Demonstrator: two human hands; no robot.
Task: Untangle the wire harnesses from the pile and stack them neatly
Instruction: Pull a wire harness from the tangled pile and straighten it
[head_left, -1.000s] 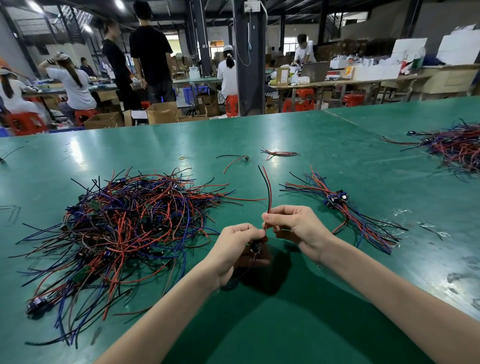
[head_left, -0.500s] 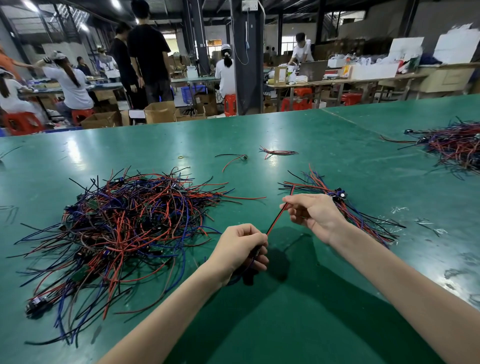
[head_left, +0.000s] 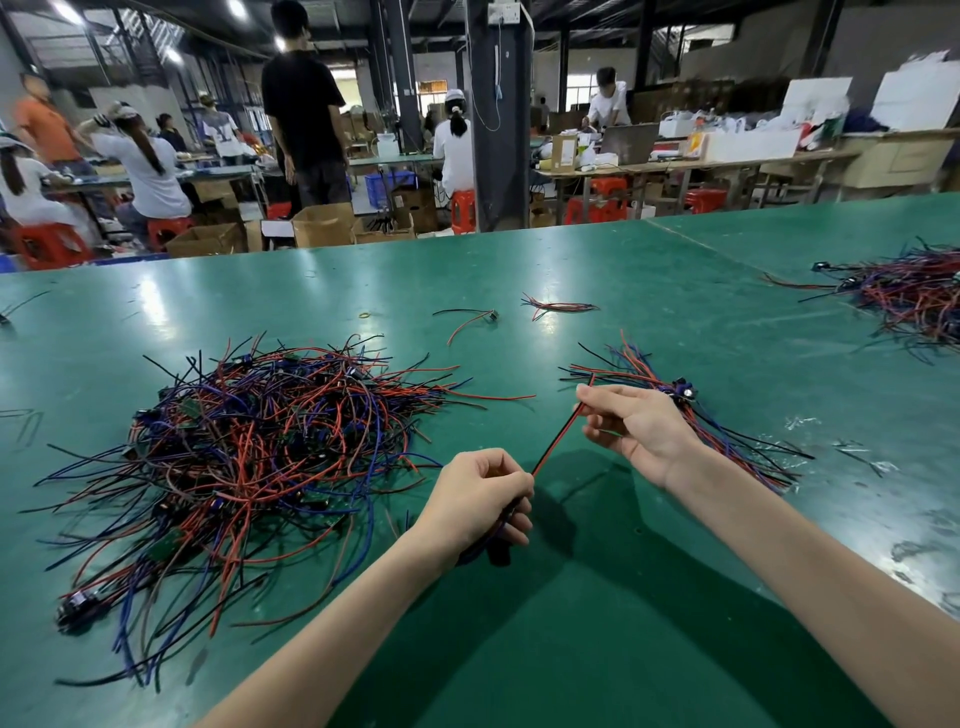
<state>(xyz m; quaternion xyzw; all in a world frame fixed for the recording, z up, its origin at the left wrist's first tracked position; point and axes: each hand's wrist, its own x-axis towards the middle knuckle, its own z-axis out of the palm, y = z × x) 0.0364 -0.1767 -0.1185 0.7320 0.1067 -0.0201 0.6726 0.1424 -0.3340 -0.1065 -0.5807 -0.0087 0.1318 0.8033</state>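
Note:
A big tangled pile of red, blue and black wire harnesses (head_left: 244, 457) lies on the green table (head_left: 597, 649) at the left. A small neat stack of harnesses (head_left: 727, 436) lies to the right, partly behind my right hand. Between my hands runs one red-and-black harness (head_left: 556, 441), pulled straight. My left hand (head_left: 483, 504) grips its lower end, where a dark connector hangs under the fist. My right hand (head_left: 634, 426) pinches the wires near their upper end, just in front of the stack.
Two loose harnesses (head_left: 472, 319) (head_left: 558, 306) and a rubber band (head_left: 368, 315) lie farther back. Another tangled pile (head_left: 909, 296) sits at the far right. Scraps of clear film (head_left: 831, 447) lie right of the stack. Several people work at benches beyond the table.
My right hand slid up and to the right along the harness, away from my left hand, pulling the wires straight. The free ends that stood upright now point toward the stack.

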